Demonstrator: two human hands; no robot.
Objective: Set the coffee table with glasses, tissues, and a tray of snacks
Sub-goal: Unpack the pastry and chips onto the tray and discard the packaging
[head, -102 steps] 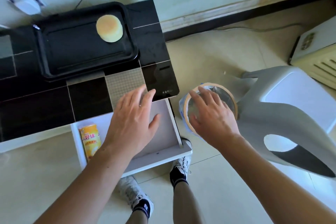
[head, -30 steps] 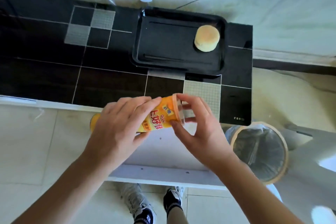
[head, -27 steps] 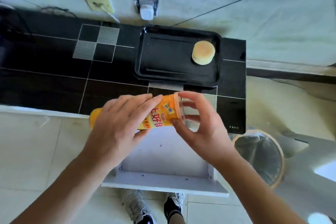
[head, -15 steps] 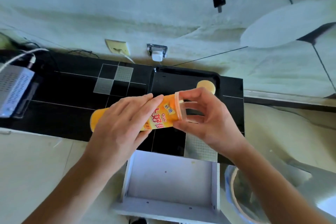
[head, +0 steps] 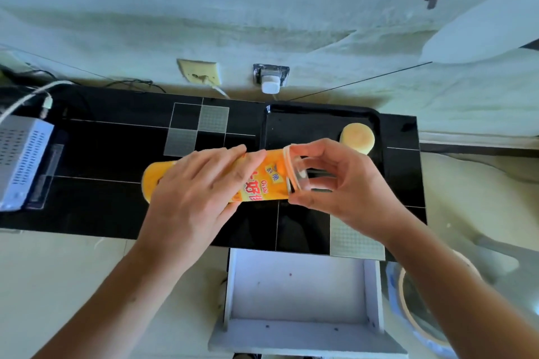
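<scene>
An orange snack canister (head: 262, 181) lies sideways in the air above the black tiled coffee table (head: 116, 154). My left hand (head: 195, 198) grips its body. My right hand (head: 341, 183) pinches the clear plastic lid (head: 297, 172) at the canister's right end. Behind the hands, a black tray (head: 306, 128) sits on the table's right part, with a round yellow cake (head: 357, 137) in its right corner.
An open white drawer (head: 300, 294) sticks out below the table's front edge. A lined bin (head: 408, 300) stands on the floor at the right. A grey perforated box (head: 20, 160) with cables sits at the table's left end. Wall sockets (head: 271, 79) are behind.
I took the canister from the drawer and raised it over the table with both hands. The view has tilted up toward the wall. My right fingers have stayed on the lid.
</scene>
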